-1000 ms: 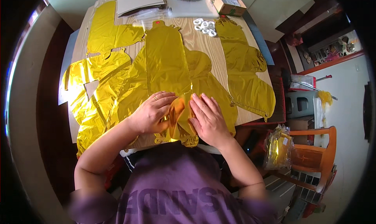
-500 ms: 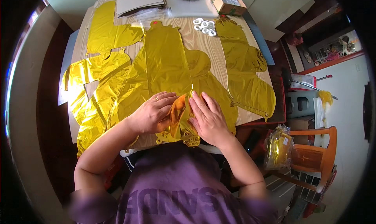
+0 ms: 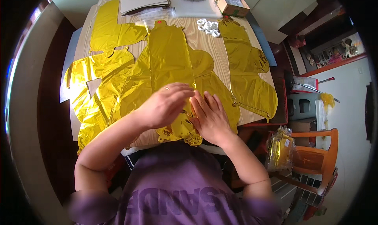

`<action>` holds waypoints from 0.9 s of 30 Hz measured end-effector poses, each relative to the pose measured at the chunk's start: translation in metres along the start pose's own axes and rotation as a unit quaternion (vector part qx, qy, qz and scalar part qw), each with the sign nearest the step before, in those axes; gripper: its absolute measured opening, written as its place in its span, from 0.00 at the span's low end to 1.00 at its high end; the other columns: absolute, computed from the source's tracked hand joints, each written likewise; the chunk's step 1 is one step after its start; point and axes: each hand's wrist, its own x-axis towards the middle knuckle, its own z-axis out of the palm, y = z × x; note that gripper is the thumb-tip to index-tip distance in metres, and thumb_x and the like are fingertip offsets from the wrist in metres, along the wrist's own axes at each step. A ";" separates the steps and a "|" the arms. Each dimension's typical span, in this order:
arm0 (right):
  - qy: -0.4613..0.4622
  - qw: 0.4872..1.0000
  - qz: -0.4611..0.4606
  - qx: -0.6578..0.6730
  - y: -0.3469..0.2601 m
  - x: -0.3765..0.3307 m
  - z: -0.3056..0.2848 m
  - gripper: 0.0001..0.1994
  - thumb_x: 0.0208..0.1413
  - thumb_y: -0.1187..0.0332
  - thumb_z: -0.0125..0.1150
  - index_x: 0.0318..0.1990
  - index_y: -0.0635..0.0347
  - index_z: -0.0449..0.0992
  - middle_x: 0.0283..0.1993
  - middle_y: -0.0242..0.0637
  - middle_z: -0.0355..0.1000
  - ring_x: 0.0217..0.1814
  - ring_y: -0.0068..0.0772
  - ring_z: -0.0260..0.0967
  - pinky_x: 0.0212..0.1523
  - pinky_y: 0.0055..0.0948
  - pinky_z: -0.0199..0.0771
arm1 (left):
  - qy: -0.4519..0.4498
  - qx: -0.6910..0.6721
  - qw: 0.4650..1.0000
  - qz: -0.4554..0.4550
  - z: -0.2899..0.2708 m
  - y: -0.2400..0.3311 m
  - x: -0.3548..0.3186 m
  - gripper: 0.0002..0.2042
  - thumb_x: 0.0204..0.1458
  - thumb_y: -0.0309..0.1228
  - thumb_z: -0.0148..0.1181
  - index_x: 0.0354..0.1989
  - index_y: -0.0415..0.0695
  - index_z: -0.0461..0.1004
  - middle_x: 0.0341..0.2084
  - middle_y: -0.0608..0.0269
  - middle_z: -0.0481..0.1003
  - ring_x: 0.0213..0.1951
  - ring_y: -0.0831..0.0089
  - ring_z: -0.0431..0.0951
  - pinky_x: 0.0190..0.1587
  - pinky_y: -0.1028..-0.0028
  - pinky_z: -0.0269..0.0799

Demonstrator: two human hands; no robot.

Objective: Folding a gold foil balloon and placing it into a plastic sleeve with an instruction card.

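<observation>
A flat gold foil balloon (image 3: 169,55) with small tabs lies lengthwise in the middle of the table, its near end at the front edge. My right hand (image 3: 212,118) rests on its near part, fingers stretched forward and flat. Just beside it, my left hand (image 3: 165,106) is raised over the foil, slightly blurred, with its fingers extended toward my right fingertips. Nothing shows in its grasp, though its palm is hidden. Beneath the two hands, the crinkled near end of the foil (image 3: 179,131) is partly covered.
More flat gold foil balloons spread left (image 3: 104,73) and right (image 3: 250,67) on the wooden table (image 3: 214,57). Several white rings (image 3: 208,27) lie farther back, near a cardboard box (image 3: 230,3) and a grey folder (image 3: 143,0). A wooden chair (image 3: 330,154) holding a clear bag (image 3: 281,150) stands right.
My left hand has moved up and right, toward my right fingertips. The raised orange-tinted foil fold between my hands no longer shows. My right hand stays nearly in place.
</observation>
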 end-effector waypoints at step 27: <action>-0.037 0.992 -0.081 0.094 -0.005 -0.060 -0.026 0.35 0.61 0.56 0.61 0.72 0.59 0.59 0.69 0.45 0.66 0.73 0.54 0.59 0.76 0.58 0.47 | -0.080 0.104 0.991 0.040 0.031 -0.029 -0.011 0.20 0.51 0.20 0.58 0.55 0.35 0.74 0.58 0.44 0.71 0.61 0.48 0.70 0.65 0.55 0.67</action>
